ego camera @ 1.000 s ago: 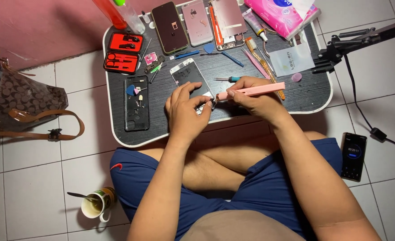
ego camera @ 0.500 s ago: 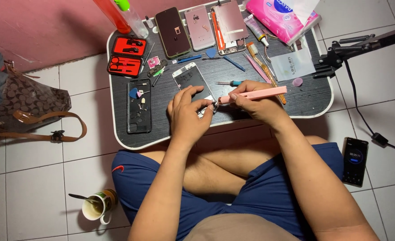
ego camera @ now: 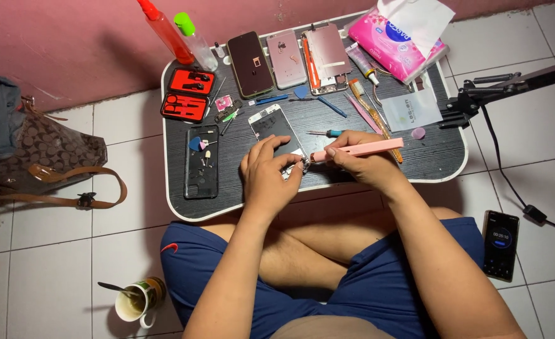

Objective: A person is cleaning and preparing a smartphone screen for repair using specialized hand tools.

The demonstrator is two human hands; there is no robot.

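Left hand (ego camera: 270, 177) curled, fingertips pressing a small metal phone part (ego camera: 294, 168) against the dark wood-grain bench (ego camera: 246, 201) near its front edge, just below a white-framed phone screen panel (ego camera: 276, 127). Right hand (ego camera: 366, 164) closed around a slim pink electric screwdriver (ego camera: 359, 150), held almost level, tip touching the small part between both hands. Just beyond the right hand's fingers, a small teal-handled screwdriver (ego camera: 324, 133). Toward the left edge, a black phone back cover (ego camera: 202, 161) with small picks lying on it. At the far left corner, an open red-and-black tool case (ego camera: 187, 95), with a red squeeze bottle (ego camera: 164, 30) and a clear bottle with green cap (ego camera: 195, 40) behind it. Along the far edge, three opened phones side by side (ego camera: 287, 58); at the far right corner, a pink tissue pack (ego camera: 398, 39). On the tiled floor, a mug with spoon (ego camera: 136, 301) left of the knees, a black phone with lit screen (ego camera: 501, 244) on the right.
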